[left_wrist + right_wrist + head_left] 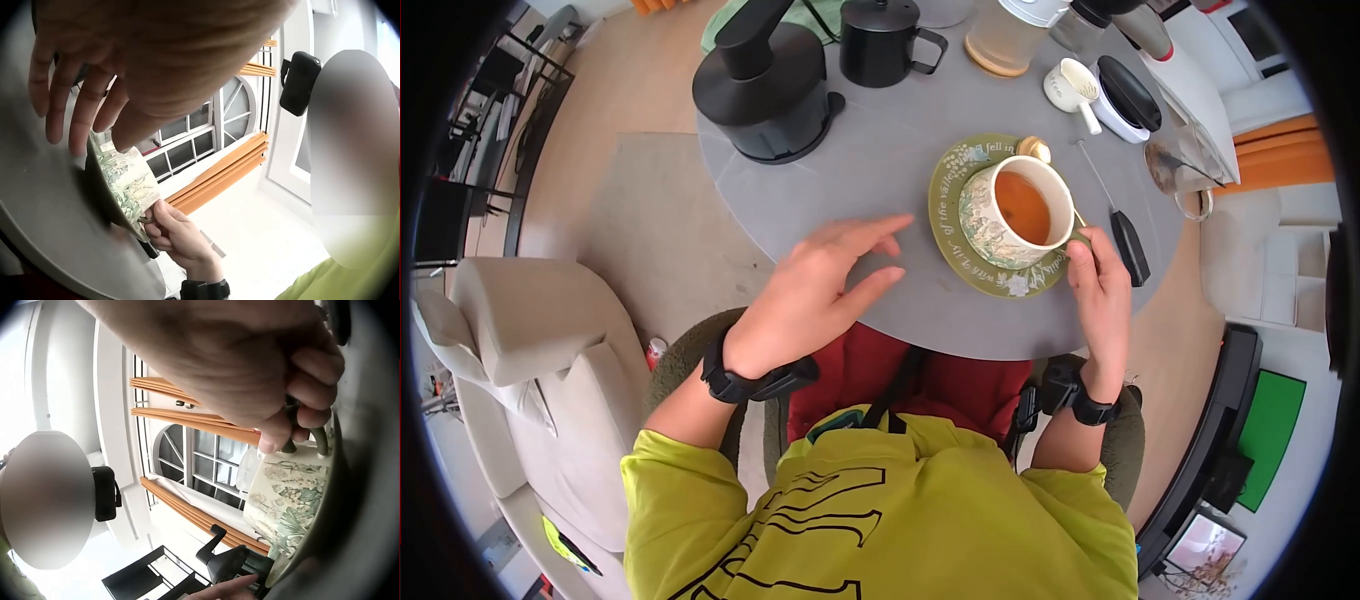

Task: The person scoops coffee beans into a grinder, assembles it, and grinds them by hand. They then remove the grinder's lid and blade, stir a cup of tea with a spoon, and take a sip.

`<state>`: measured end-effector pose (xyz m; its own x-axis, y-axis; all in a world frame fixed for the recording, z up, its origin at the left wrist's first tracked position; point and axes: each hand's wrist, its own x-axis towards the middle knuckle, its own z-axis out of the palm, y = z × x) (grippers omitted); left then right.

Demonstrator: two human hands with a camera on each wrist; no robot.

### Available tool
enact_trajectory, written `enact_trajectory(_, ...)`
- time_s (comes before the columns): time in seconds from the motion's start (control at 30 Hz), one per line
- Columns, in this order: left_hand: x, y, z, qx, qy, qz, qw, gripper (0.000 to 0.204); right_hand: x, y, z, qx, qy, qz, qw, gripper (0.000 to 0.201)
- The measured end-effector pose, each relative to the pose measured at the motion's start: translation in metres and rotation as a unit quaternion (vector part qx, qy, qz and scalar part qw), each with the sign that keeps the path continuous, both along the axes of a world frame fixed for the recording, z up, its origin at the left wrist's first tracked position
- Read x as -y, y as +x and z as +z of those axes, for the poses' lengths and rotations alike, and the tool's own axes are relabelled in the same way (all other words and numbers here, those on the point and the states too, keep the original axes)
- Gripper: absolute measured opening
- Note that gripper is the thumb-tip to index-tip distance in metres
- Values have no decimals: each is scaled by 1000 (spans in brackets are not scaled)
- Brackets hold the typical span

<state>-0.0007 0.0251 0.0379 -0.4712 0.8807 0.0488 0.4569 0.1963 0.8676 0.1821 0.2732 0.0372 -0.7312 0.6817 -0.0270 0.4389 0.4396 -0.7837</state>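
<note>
My right hand [1102, 290] pinches the cup handle [321, 442] on the right, my left hand [815, 278] is loose and empty, so I should keep the drink [1022, 208] flat.

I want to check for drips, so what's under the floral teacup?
Beneath the floral teacup is a green saucer, its lettered rim showing. The middle is covered by the cup, so any drips there can't be seen.

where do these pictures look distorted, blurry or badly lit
Head view: fisheye bending, black corners, but a fairly sharp cream floral ceramic cup; left wrist view: blown-out white wall, dark left hand; right wrist view: soft, partly shadowed round grey tabletop; both wrist views: a blurred oval over the person's head.
</note>
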Motion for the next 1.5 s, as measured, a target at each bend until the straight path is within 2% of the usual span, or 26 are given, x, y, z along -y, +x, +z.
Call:
enact_trajectory(0.03, 1, 0, -2, -20, 13, -4, 1000, 46, -1, 1, -2, -35, -31, -8, 999, 24)
enact_trajectory(0.17, 1, -3, -10, -32, 23, -15, 999, 43, -2, 0, 1, -48, -44, 7, 998, 23)
enact_trajectory(0.5, -2, -6, -22, -63, 25, -18, 998, 35, -16, 2, 18, -138, -128, -59, 980, 27)
enact_trajectory(0.57, -3, -6, -23, -66, 28, -7, 997, 34, -27, 7, 24, -201, -160, -22, 966, 27)
enact_trajectory(0.63, -3, -6, -23, -75, 25, -8, 997, 33, -31, 6, 35, -206, -162, -18, 965, 27)
enact_trajectory(0.7, -3, -7, -22, -71, 19, -7, 997, 33, -32, 3, 46, -283, -152, -94, 942, 26)
enact_trajectory(0.73, -3, -8, -22, -75, 15, -13, 997, 33, -41, 9, 53, -297, -170, -53, 938, 24)
enact_trajectory(0.83, -6, -8, -25, -77, 49, -3, 996, 33, -62, 20, 72, -316, -155, -67, 934, 25)
enact_trajectory(0.87, -7, -8, -25, -77, 64, -5, 995, 33, -62, 20, 80, -334, -114, -117, 928, 23)
enact_trajectory(0.9, -5, -7, -25, -71, 49, 1, 996, 33, -52, 10, 90, -335, -99, -117, 930, 23)
enact_trajectory(0.97, -5, -6, -26, -65, 41, 3, 997, 33, -32, -7, 105, -377, -12, -236, 896, 21)
enact_trajectory(1.0, -4, -7, -26, -72, 41, 1, 997, 33, -47, 8, 112, -357, -55, -146, 921, 22)
enact_trajectory(1.1, -4, -7, -26, -84, 39, -1, 996, 33, -62, 24, 120, -379, -54, -108, 917, 22)
enact_trajectory(1.13, -4, -6, -26, -89, 36, -3, 995, 33, -71, 35, 124, -371, -83, -68, 922, 26)
enact_trajectory(1.17, -4, -6, -26, -89, 36, -3, 995, 33, -67, 30, 124, -371, -83, -69, 922, 26)
enact_trajectory(1.23, -4, -6, -26, -91, 34, -4, 995, 33, -53, 15, 121, -399, 14, -233, 887, 28)
enact_trajectory(1.37, -4, -6, -28, -93, 29, -3, 995, 32, -50, 19, 112, -407, -20, -260, 876, 33)
enact_trajectory(1.43, -4, -6, -28, -103, 30, -3, 994, 32, -57, 32, 106, -377, -55, -168, 909, 33)
enact_trajectory(1.5, -5, -6, -28, -104, 27, -2, 994, 31, -49, 22, 97, -380, -67, -199, 901, 35)
